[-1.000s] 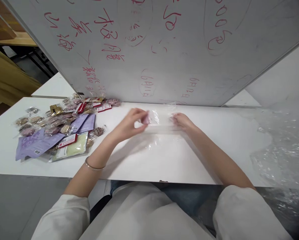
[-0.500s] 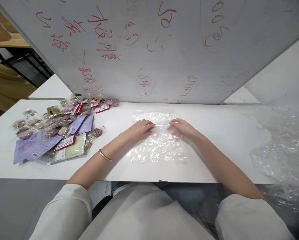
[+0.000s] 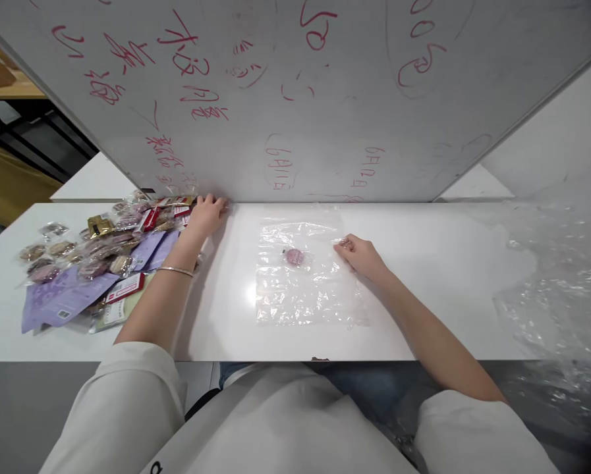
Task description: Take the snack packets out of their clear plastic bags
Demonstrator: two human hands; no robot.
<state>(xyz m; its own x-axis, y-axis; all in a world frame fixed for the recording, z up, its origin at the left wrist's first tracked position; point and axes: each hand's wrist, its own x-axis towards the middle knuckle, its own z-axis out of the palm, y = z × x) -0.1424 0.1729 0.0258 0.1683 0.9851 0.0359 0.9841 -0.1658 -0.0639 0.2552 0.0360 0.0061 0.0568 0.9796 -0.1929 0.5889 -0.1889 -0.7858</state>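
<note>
A clear plastic bag [image 3: 305, 289] lies flat on the white table [image 3: 433, 276] in front of me. A small pink wrapped snack [image 3: 294, 256] shows through its upper part. My right hand [image 3: 358, 253] rests on the bag's right edge, fingers curled on the plastic. My left hand [image 3: 205, 214] has reached to the far left, onto the near end of a pile of wrapped snacks [image 3: 127, 230] by the whiteboard's foot. Whether its fingers have closed on a packet is hidden.
A whiteboard [image 3: 295, 99] with red writing stands along the table's far edge. Purple pouches [image 3: 68, 293] and a pale green pouch [image 3: 108, 315] lie in the snack pile. Crumpled clear plastic [image 3: 557, 289] heaps at the right. Another white table [image 3: 97, 181] is behind.
The bag was held up, then laid flat and smoothed. My left hand has since left it and moved left to the snack pile; my right hand stays at the bag's edge.
</note>
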